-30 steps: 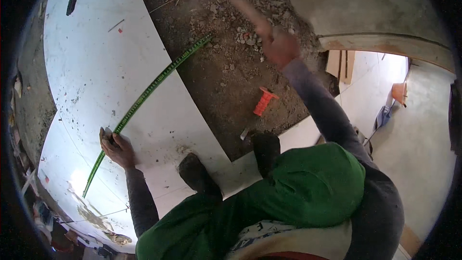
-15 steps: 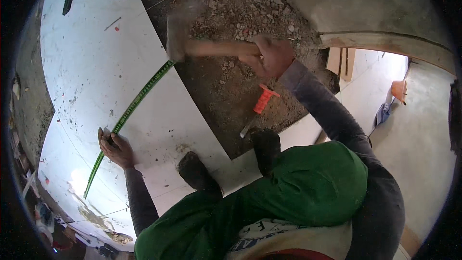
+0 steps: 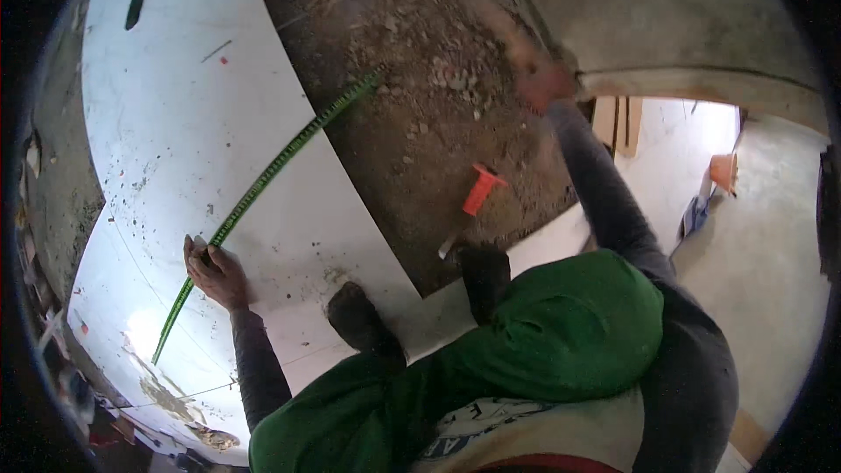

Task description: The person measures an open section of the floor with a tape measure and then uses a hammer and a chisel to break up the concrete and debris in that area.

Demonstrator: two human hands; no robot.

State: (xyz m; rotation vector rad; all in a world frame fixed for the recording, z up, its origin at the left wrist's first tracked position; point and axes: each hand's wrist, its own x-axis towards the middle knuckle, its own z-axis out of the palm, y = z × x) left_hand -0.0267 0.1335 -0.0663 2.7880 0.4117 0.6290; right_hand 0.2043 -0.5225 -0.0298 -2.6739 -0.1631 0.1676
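A long green strip with dark ruler-like markings (image 3: 272,172) lies slantwise across the white tiles, its far end out over the dirt. My left hand (image 3: 219,278) is closed on its nearer part, pressing against the tile. Up and to the right, my right hand (image 3: 545,86) grips the wooden handle of a hammer (image 3: 504,26); both are smeared by motion, and the hammer's head cannot be made out. An orange-handled chisel (image 3: 478,191) lies on the dirt below my right hand, its metal end by my right foot.
White floor tiles (image 3: 201,123) border a strip of bare dirt and rubble (image 3: 403,166). Several small bits lie on the tiles, with a dark hole (image 3: 135,9) at far left. A concrete wall (image 3: 666,17) stands far right, beside a doorway. An orange container (image 3: 724,172) sits beyond it.
My right hand has swung the hammer up and to the right, away from the green strip. The strip's far end, hidden behind the hammer before, now shows. My left hand keeps its hold.
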